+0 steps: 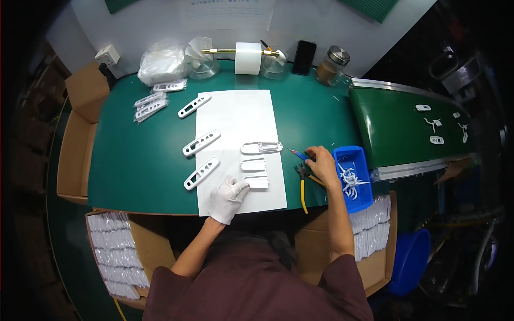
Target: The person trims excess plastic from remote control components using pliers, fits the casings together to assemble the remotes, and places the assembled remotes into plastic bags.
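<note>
My left hand point(229, 197), in a white glove, is closed with its fingertips on the left end of a white plastic cover point(257, 182) lying on the paper sheet point(235, 117). Just above it is a second short white cover point(253, 165), then a longer white housing point(262, 147) with its ribbed inside facing up. My bare right hand point(321, 163) pinches the blue handle of a craft knife point(297, 154), whose tip points left. Below that hand, cutting pliers point(302, 188) with yellow handles lie partly under my wrist.
Several white housings with cut-outs point(202, 143) lie left of centre. A blue bin point(365, 202) holds white plastic scraps. On the right, a green conveyor point(396, 134) carries small parts. A film roll point(248, 59), phone point(304, 57) and jar point(333, 65) stand behind; cartons point(152, 235) flank me.
</note>
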Demonstrator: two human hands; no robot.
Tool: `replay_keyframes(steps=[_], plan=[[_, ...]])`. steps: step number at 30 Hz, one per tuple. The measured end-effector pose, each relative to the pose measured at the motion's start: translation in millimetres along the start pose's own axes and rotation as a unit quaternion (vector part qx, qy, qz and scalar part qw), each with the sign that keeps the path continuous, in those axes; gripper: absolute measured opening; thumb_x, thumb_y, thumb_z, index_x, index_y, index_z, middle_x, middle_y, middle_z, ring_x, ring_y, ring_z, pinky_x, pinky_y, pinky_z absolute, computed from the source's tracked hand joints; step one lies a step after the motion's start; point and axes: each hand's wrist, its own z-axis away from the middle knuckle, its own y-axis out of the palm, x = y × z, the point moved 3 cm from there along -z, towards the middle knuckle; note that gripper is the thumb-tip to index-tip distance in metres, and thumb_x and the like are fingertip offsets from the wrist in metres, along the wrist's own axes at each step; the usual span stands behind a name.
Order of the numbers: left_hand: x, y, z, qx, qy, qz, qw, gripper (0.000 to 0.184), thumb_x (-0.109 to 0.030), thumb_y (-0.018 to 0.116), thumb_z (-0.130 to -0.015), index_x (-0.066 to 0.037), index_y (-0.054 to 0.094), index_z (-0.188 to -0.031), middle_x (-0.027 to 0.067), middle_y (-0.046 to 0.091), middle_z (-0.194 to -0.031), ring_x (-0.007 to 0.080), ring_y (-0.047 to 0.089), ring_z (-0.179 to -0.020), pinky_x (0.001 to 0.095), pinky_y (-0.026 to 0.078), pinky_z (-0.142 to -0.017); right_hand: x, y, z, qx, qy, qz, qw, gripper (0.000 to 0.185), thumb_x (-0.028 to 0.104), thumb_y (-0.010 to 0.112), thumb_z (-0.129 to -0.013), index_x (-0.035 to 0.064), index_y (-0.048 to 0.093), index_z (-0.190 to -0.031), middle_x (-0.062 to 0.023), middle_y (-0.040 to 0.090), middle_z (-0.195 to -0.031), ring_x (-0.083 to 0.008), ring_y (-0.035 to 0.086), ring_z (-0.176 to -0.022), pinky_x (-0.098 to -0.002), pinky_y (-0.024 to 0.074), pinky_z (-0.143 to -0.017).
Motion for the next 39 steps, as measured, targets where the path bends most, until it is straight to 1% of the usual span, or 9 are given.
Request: replay_keyframes(steps=[4, 10, 13, 15, 18, 24, 26, 33, 39], plan=[[1, -10, 17, 0.018, 0.028, 0.004, 0.999, 0.014, -0.015, 0.079, -0.076, -0.017, 0.072, -0.087, 0.006, 0.06, -0.076, 0.0272, 0.061, -0.064, 0.0377, 0.049, -0.055, -3, -2, 3, 0.043, 0.026, -0.01, 0.999, 0.026, 0.004, 0.071, -0.075, 0.0046, 0.069, -0.101, -0.0132, 0.066, -0.091, -0.0324, 0.064, -0.092, -0.0425, 0.0512, -0.082], [-9, -22, 20, 0.007, 0.086, -0.04, 0.995, 0.008, -0.016, 0.077, -0.078, -0.016, 0.072, -0.083, 0.0054, 0.065, -0.088, 0.0282, 0.062, -0.083, 0.0414, 0.049, -0.072, -7, 0, 4, 0.047, 0.025, -0.031, 0.998, 0.022, 0.003, 0.068, -0.077, 0.0039, 0.067, -0.1, -0.0149, 0.065, -0.091, -0.0325, 0.065, -0.085, -0.0432, 0.0514, -0.077], [-8, -25, 7, 0.009, 0.104, -0.003, 0.995, 0.012, -0.021, 0.077, -0.078, -0.012, 0.069, -0.078, 0.0049, 0.067, -0.095, 0.0292, 0.061, -0.089, 0.0431, 0.046, -0.08, -2, -1, 11, -0.048, -0.016, -0.007, 0.999, 0.018, 0.001, 0.065, -0.081, 0.002, 0.067, -0.099, -0.0153, 0.064, -0.092, -0.0329, 0.064, -0.082, -0.0417, 0.0514, -0.075], [3, -14, 5, 0.059, 0.105, -0.002, 0.993, 0.022, -0.027, 0.075, -0.079, -0.008, 0.067, -0.072, 0.0021, 0.064, -0.094, 0.0259, 0.059, -0.089, 0.0413, 0.046, -0.082, 15, -12, 21, -0.117, -0.059, -0.093, 0.987, 0.021, -0.001, 0.065, -0.084, 0.0, 0.067, -0.105, -0.0122, 0.061, -0.091, -0.0235, 0.064, -0.076, -0.0324, 0.0509, -0.068], [0, -7, 1, 0.07, 0.061, -0.033, 0.995, 0.022, -0.025, 0.079, -0.075, -0.007, 0.065, -0.075, 0.0032, 0.064, -0.094, 0.0269, 0.061, -0.087, 0.0416, 0.048, -0.078, 42, -23, 41, -0.054, -0.048, -0.196, 0.978, 0.022, -0.002, 0.063, -0.087, 0.0002, 0.068, -0.109, -0.0117, 0.061, -0.092, -0.0226, 0.064, -0.075, -0.0297, 0.0503, -0.066], [2, 3, -4, 0.019, -0.051, 0.015, 0.998, 0.038, -0.016, 0.084, -0.067, -0.009, 0.069, -0.1, 0.0103, 0.062, -0.1, 0.0295, 0.063, -0.08, 0.0408, 0.053, -0.071, 72, -21, 66, 0.01, -0.147, -0.162, 0.976, 0.021, 0.004, 0.067, -0.086, 0.0037, 0.07, -0.107, -0.0098, 0.064, -0.086, -0.0257, 0.064, -0.079, -0.0339, 0.0512, -0.066], [3, -1, -8, 0.047, -0.062, 0.019, 0.997, 0.039, -0.018, 0.084, -0.067, -0.011, 0.071, -0.102, 0.0107, 0.062, -0.102, 0.0292, 0.063, -0.082, 0.0402, 0.053, -0.073, 80, -14, 70, -0.009, -0.238, -0.07, 0.969, 0.016, 0.007, 0.07, -0.084, 0.0062, 0.071, -0.099, -0.0077, 0.064, -0.084, -0.027, 0.063, -0.079, -0.0372, 0.0502, -0.07], [1, -12, -15, 0.097, -0.042, -0.043, 0.993, 0.042, -0.03, 0.085, -0.066, -0.014, 0.075, -0.104, 0.0096, 0.062, -0.103, 0.0284, 0.061, -0.093, 0.0404, 0.052, -0.078, 125, 24, 72, -0.019, -0.276, 0.007, 0.961, 0.011, 0.003, 0.062, -0.079, 0.0078, 0.066, -0.088, -0.0047, 0.059, -0.086, -0.0236, 0.061, -0.079, -0.0358, 0.0471, -0.068], [5, -6, -12, 0.085, -0.04, -0.051, 0.994, 0.045, -0.031, 0.086, -0.064, -0.015, 0.076, -0.105, 0.01, 0.061, -0.101, 0.0282, 0.061, -0.091, 0.0404, 0.052, -0.077, 145, 54, 70, -0.008, -0.306, 0.042, 0.951, 0.011, 0.002, 0.058, -0.077, 0.007, 0.064, -0.085, -0.006, 0.056, -0.084, -0.023, 0.059, -0.079, -0.0351, 0.0451, -0.069]])
